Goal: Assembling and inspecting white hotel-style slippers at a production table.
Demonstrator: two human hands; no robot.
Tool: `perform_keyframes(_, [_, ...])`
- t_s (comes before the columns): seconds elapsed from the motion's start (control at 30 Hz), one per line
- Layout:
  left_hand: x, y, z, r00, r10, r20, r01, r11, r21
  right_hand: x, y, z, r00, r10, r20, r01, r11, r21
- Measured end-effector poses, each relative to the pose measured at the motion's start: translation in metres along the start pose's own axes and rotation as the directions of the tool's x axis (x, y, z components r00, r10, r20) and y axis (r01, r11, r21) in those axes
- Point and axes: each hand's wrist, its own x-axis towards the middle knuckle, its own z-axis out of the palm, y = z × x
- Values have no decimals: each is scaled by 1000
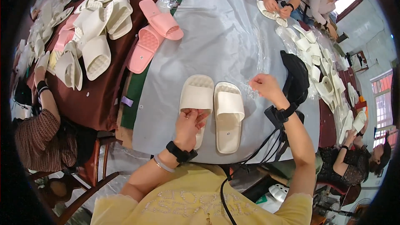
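Observation:
Two cream slide slippers lie side by side on the grey sheet (225,37) in front of me. My left hand (189,125) rests on the heel end of the left slipper (196,96), fingers curled over its sole. The right slipper (228,114) lies free beside it. My right hand (264,86) hovers just right of the pair, pinching a thin clear plastic film (251,91) between its fingertips.
Two pink slippers (152,33) and a heap of cream slippers (98,25) lie at the upper left on a brown cloth. A black bag (296,77) sits at my right. More cream slippers (323,71) and other people working line the right side and far end.

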Motion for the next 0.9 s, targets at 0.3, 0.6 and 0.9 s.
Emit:
perform_keyframes(0.3, [-1, 1, -1, 1000, -4, 23, 3, 999, 36, 2, 6, 32, 980, 193, 48, -188, 978, -91])
perform_keyframes(0.6, [-5, 4, 1, 999, -45, -6, 45, 999, 12, 13, 15, 47, 995, 100, 22, -100, 995, 12])
perform_keyframes(0.9, [-6, 15, -1, 995, -102, -1, 102, 994, 46, 0, -22, 50, 994, -56, -98, 103, 813, 573])
